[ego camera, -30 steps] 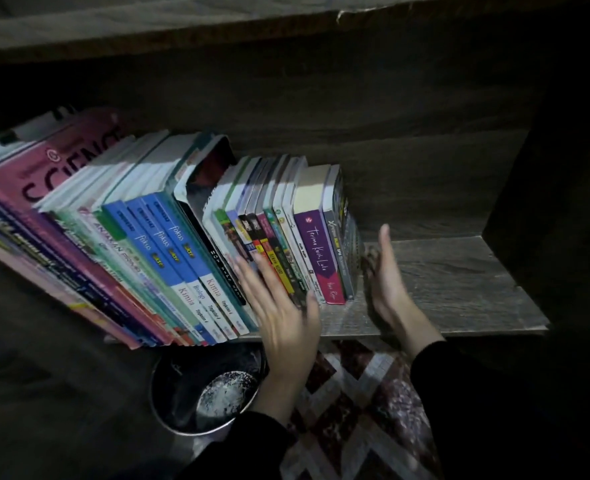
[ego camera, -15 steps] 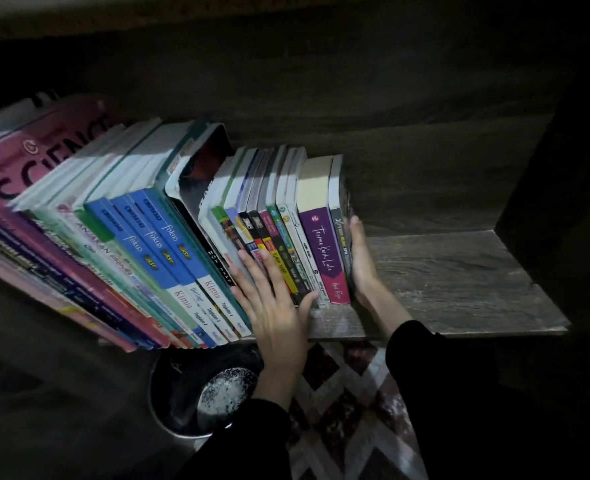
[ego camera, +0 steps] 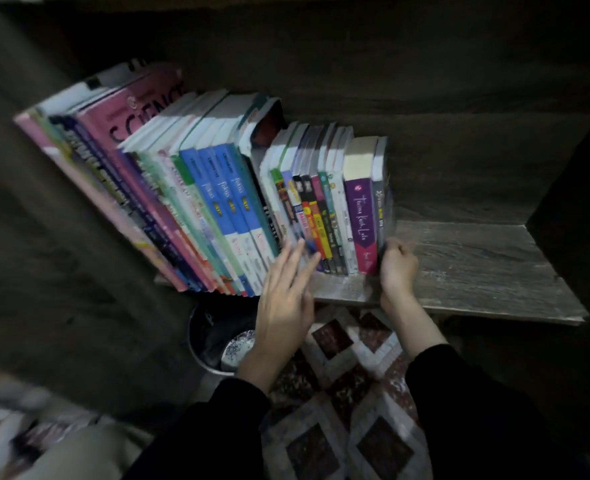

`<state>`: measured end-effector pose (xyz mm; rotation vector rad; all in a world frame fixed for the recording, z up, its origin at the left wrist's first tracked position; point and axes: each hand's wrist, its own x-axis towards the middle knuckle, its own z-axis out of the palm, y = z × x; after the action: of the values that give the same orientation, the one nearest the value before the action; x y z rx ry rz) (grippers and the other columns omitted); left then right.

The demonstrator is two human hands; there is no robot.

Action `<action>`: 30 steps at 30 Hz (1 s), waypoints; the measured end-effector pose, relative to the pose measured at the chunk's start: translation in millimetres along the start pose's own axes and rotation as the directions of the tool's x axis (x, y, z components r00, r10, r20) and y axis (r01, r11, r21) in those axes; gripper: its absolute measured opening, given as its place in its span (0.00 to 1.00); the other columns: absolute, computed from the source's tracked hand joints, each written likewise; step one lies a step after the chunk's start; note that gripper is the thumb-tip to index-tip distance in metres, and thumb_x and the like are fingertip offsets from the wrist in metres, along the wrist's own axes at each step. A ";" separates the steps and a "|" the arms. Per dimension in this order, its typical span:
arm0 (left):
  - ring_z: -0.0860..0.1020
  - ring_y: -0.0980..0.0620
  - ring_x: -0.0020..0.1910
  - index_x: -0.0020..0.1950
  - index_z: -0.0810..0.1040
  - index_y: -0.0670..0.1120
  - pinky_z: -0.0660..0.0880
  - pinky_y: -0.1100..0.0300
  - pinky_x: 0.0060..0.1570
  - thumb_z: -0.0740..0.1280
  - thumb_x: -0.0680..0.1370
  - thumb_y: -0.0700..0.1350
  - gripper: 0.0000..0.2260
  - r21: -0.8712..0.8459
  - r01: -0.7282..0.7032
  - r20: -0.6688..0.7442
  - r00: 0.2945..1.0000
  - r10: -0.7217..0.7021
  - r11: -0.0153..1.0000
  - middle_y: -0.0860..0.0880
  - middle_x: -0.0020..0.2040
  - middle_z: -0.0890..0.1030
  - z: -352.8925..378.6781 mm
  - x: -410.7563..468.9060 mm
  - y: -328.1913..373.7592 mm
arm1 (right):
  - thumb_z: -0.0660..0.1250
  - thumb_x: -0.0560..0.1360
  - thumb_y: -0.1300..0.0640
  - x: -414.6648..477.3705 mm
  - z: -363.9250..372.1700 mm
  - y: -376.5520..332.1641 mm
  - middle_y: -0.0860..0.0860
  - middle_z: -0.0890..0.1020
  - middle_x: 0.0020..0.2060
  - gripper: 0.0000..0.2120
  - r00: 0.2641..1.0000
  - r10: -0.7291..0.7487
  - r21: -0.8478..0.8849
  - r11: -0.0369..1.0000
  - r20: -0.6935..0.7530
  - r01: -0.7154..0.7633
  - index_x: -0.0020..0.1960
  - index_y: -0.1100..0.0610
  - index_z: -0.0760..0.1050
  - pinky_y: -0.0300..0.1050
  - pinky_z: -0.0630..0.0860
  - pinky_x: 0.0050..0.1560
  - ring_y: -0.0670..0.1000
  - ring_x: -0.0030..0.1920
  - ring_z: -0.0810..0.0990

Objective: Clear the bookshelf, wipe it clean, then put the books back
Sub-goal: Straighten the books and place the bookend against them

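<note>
Fingers point(ego camera: 286, 268): left hand point(ego camera: 283, 299) touching spines point(ego camera: 307, 220), straight — right hand point(ego camera: 397, 268) gripping end books point(ego camera: 362, 220) | likely clearing shelf point(ego camera: 477, 268) | next: squeezing together.

A round dark bucket point(ego camera: 207, 336) with a shiny metal rim stands on the floor at about 7 o'clock from the middle of the view. A pale, glittering patch point(ego camera: 238, 344) shows at its bottom, too blurred to say what it is. Just beside the bucket, at its 3 o'clock, lies a patterned mat point(ego camera: 335, 344) of dark maroon diamonds framed in pale bands, running down toward 6 o'clock, and far out at 8 o'clock lies a blurred pale cloth point(ego camera: 34, 445) with darker markings.
</note>
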<state>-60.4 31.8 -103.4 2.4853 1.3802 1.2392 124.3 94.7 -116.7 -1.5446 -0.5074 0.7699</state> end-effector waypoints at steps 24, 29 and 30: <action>0.77 0.63 0.25 0.66 0.68 0.41 0.70 0.71 0.26 0.54 0.80 0.29 0.16 -0.225 0.974 0.376 0.058 -0.925 -0.031 0.42 0.33 0.73 -20.3 -215.2 -130.4 | 0.68 0.74 0.66 -234.1 57.5 219.6 0.43 0.71 0.56 0.48 0.540 0.206 -0.425 0.847 0.816 0.320 0.76 0.42 0.37 0.48 0.75 0.43 0.50 0.51 0.76; 0.70 0.61 0.15 0.25 0.73 0.44 0.66 0.70 0.18 0.59 0.81 0.36 0.24 -0.208 0.977 0.439 0.057 -0.897 -0.040 0.54 0.16 0.71 -6.0 -196.0 -120.8 | 0.64 0.72 0.67 -238.9 60.5 223.8 0.52 0.76 0.38 0.45 0.576 0.204 -0.513 0.733 0.792 0.446 0.77 0.46 0.40 0.39 0.62 0.28 0.54 0.36 0.78; 0.71 0.63 0.16 0.19 0.75 0.42 0.65 0.71 0.20 0.59 0.80 0.32 0.28 -0.178 0.982 0.436 0.025 -0.900 -0.059 0.53 0.18 0.74 -4.4 -200.5 -123.8 | 0.63 0.73 0.66 -240.3 61.5 224.5 0.58 0.78 0.41 0.43 0.566 0.210 -0.527 0.698 0.797 0.484 0.78 0.48 0.41 0.46 0.64 0.31 0.61 0.41 0.78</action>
<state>-206.7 -41.1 -273.2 0.6473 1.8421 0.6831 -110.1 -63.4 -295.5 -1.7071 -1.8346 1.2466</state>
